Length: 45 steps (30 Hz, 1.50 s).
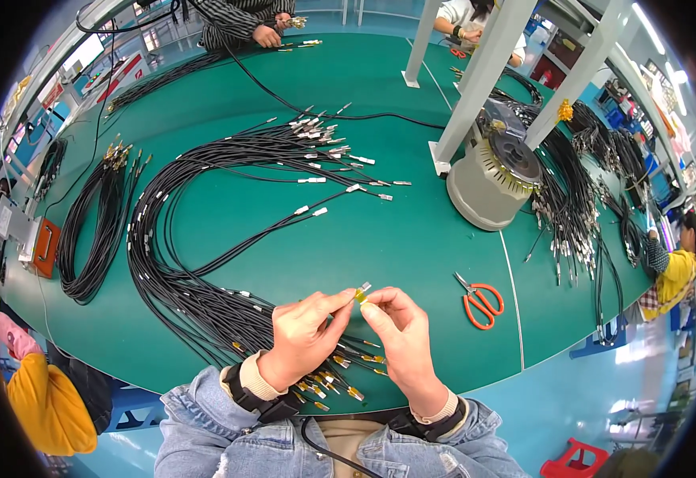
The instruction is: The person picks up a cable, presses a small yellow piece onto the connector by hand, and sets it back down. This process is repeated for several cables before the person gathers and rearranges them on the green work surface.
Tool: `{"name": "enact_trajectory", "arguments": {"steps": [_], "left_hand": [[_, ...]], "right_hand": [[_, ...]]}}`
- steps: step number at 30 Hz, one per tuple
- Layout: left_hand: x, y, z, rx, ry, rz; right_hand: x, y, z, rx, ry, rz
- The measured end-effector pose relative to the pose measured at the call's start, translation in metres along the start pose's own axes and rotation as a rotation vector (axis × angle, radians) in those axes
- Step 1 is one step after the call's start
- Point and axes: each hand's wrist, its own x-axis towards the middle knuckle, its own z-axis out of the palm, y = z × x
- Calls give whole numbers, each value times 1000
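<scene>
Now both grips pinch one small yellow-sleeved terminal (pixel 361 294) between thumb and fingertips, left hand (pixel 304 334) and right hand (pixel 402 334) meeting just above the green counter (pixel 412 239). Beneath the wrists, a bundle of black cables (pixel 197 303) fans out; several ends near the hands already wear yellow sleeves, while the far ends look bare, and orange scissors (pixel 481 303) lie nearby.

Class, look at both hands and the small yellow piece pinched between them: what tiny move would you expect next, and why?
Probably seat the yellow piece further onto the metal terminal. The left hand and right hand pinch it at fingertip level, and metal shows past it.
</scene>
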Motion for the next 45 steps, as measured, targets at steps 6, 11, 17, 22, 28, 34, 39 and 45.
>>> {"name": "enact_trajectory", "arguments": {"steps": [6,11,17,22,28,34,39,45], "left_hand": [[0,1,-2,-2,-19,-37],[-7,-1,0,-23,-31,-68],[-2,3,1,-68,-85,-149],[-5,4,-1,-79,-127,-224],[-5,4,-3,-161,-172,-298],[2,1,-16,-563,-387,-607],[7,-6,-23,-834,-562,-824],[7,-20,-25,-1081,-626,-983]], "right_hand": [[2,5,-2,19,11,-34],[1,4,1,56,9,-43],[1,9,3,98,9,-55],[3,10,4,80,15,-53],[2,11,4,57,15,-92],[4,15,2,14,6,-126],[7,15,2,59,-19,-99],[14,11,-5,20,-117,-5]]}}
